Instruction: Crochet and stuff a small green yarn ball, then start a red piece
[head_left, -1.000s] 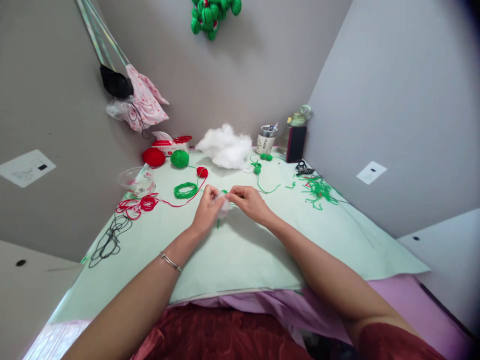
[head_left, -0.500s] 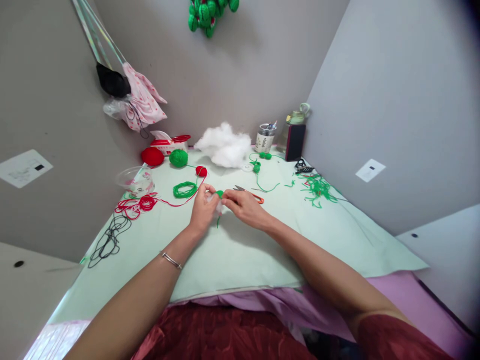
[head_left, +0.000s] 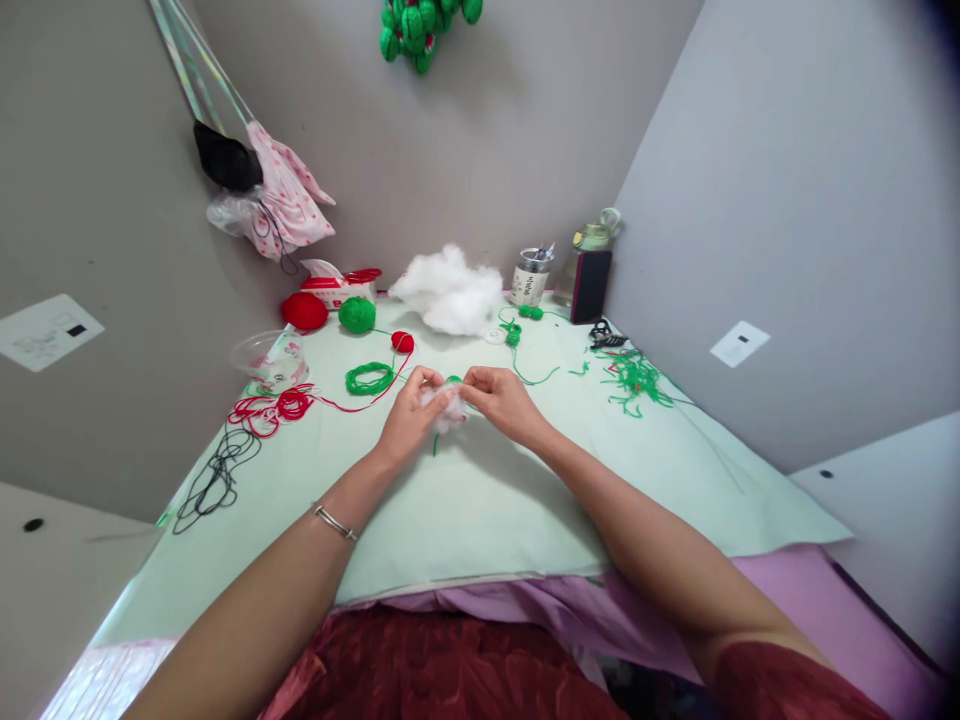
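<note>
A small tuft of white stuffing shows between my two hands, with a bit of green crochet at its top and a short green yarn end hanging below. My left hand is closed on the tuft from the left, thumb over it. On the right, my right hand pinches at the edge of the same piece; what exactly its fingertips grip is too small to tell. The scissors are hidden behind my right hand.
Behind my hands lie a big heap of white stuffing, a green yarn coil and a red ball. Left are a clear bowl and black cord. Green scraps, a phone and a can stand or lie right.
More white stuffing now shows between my hands. My right hand has shifted slightly right and up, and it now covers the orange-handled scissors.
</note>
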